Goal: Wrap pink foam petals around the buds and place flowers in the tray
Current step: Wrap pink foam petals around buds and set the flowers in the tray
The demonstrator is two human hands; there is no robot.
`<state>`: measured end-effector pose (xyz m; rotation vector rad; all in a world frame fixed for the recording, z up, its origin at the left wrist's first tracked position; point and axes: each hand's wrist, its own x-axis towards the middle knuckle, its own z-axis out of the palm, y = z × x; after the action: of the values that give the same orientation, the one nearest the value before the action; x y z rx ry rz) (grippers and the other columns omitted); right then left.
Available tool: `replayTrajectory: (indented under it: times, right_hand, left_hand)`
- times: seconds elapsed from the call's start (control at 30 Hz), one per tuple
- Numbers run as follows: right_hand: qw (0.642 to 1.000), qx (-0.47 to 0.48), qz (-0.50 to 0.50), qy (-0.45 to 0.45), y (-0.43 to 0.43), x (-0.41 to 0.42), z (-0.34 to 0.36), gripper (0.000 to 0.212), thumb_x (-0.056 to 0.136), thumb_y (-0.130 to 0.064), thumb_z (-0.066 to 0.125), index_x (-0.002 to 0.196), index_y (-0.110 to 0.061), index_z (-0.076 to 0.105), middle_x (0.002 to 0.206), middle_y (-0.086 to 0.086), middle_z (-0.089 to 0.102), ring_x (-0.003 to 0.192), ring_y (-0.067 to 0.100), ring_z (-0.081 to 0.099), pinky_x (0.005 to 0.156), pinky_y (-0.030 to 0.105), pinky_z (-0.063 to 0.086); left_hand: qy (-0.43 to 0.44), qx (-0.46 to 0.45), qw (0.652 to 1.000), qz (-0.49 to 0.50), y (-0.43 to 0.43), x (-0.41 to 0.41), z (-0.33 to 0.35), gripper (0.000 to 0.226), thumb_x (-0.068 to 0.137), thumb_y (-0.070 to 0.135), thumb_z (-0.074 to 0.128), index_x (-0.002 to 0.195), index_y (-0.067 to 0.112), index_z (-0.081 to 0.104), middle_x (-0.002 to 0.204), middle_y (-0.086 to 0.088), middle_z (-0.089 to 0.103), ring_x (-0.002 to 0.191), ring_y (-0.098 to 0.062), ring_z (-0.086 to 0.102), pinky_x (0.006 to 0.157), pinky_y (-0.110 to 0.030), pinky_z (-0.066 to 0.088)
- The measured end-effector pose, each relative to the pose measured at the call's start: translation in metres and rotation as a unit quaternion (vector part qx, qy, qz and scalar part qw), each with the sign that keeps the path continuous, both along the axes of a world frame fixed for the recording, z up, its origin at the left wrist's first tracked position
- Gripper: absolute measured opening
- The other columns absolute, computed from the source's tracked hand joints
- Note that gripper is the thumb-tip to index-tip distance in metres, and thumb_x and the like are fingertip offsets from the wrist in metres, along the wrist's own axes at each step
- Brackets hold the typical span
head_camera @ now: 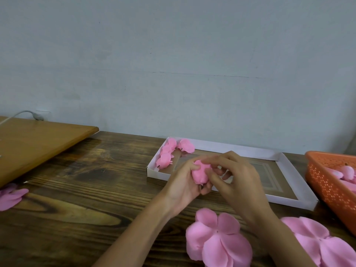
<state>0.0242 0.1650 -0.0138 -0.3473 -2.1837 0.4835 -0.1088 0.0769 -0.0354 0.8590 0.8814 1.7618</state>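
My left hand [185, 185] grips a pink foam flower [200, 173] from below, its petals folded up around the bud. My right hand [237, 182] pinches the flower's right side with curled fingers. Both hands hover just in front of the white cardboard tray [294, 179], whose far left corner holds several finished pink flowers [169, 153]. Flat pink petal sheets [217, 239] lie on the table near my forearms, and another stack of petal sheets [319, 241] sits at the right.
An orange perforated basket [327, 182] at the right edge holds pink buds [347, 172]. More pink petals [10, 197] lie at the left edge. A raised wooden board [38, 143] and a grey cable [25, 113] occupy the back left. The wall stands directly behind the table.
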Motion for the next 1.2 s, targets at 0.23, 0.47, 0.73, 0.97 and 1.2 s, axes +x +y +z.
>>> replayTrajectory:
  times: [0.23,0.47,0.73,0.97,1.2]
  right_hand:
    - [1.000,0.001,0.002,-0.021,0.001,0.001,0.001,0.023,0.085,-0.018,0.078,0.097,-0.037,0.076,0.090,-0.015,0.060,0.079,0.008,0.057,0.068,0.025,0.045]
    - [0.998,0.010,0.021,-0.051,0.002,0.004,0.003,0.031,0.088,-0.023,0.078,0.112,-0.042,0.072,0.089,-0.017,0.058,0.083,0.005,0.054,0.071,0.025,0.045]
    - [0.999,-0.026,0.017,-0.033,0.000,0.003,0.005,0.030,0.083,-0.014,0.083,0.087,-0.041,0.068,0.090,-0.017,0.065,0.080,0.011,0.058,0.070,0.022,0.045]
    - [0.984,-0.154,0.085,-0.013,0.003,0.003,0.008,0.019,0.089,-0.010,0.077,0.085,-0.027,0.071,0.095,-0.011,0.070,0.079,0.015,0.060,0.075,0.031,0.056]
    - [0.951,-0.241,0.192,-0.007,0.000,0.004,0.010,0.010,0.092,0.002,0.072,0.089,-0.007,0.069,0.097,0.007,0.069,0.085,0.013,0.062,0.070,0.023,0.055]
  left_hand:
    - [0.012,-0.006,1.000,-0.003,0.001,0.000,-0.002,0.037,0.098,0.011,0.033,0.116,0.011,0.065,0.104,-0.017,0.061,0.074,-0.019,0.050,0.061,-0.031,0.032]
    - [0.039,-0.020,0.999,0.004,0.000,-0.001,-0.001,0.034,0.099,0.012,0.030,0.120,0.006,0.057,0.106,-0.018,0.063,0.084,-0.022,0.049,0.066,-0.034,0.030]
    - [0.032,-0.013,0.999,0.006,0.002,-0.001,-0.003,0.036,0.100,0.013,0.028,0.114,0.008,0.061,0.093,-0.015,0.069,0.069,-0.020,0.045,0.061,-0.034,0.021]
    - [0.018,-0.011,1.000,0.004,0.006,-0.004,-0.008,0.043,0.097,0.014,0.031,0.133,0.004,0.053,0.090,-0.015,0.055,0.058,-0.017,0.048,0.056,-0.031,0.026]
    - [-0.039,-0.007,0.999,0.011,0.006,-0.008,-0.008,0.041,0.091,0.014,0.039,0.126,0.006,0.057,0.106,-0.024,0.054,0.053,-0.017,0.046,0.051,-0.028,0.027]
